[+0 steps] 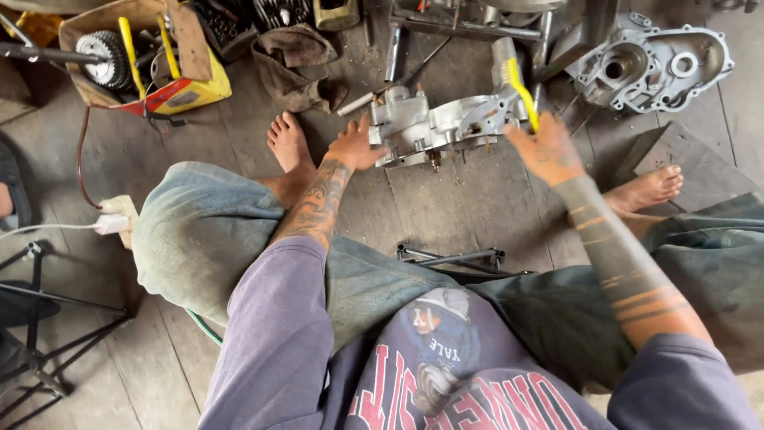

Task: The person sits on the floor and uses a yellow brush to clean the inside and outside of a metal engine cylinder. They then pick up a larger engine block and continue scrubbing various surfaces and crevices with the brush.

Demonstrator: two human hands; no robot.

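Observation:
A silver metal engine casing [442, 126] stands on the wooden floor in front of me, between my bare feet. My left hand [356, 146] grips its left end. My right hand [546, 149] holds a yellow-handled brush [516, 83], whose pale bristle head rests against the casing's upper right side. Both forearms are tattooed and reach out from purple sleeves.
A second engine casing half [652, 65] lies at the back right. A cardboard box [135, 56] with a gear and yellow-handled tools sits back left, a brown rag [298, 68] beside it. A power strip [118, 216] and metal stand [32, 318] are at left; a metal frame [454, 256] lies between my legs.

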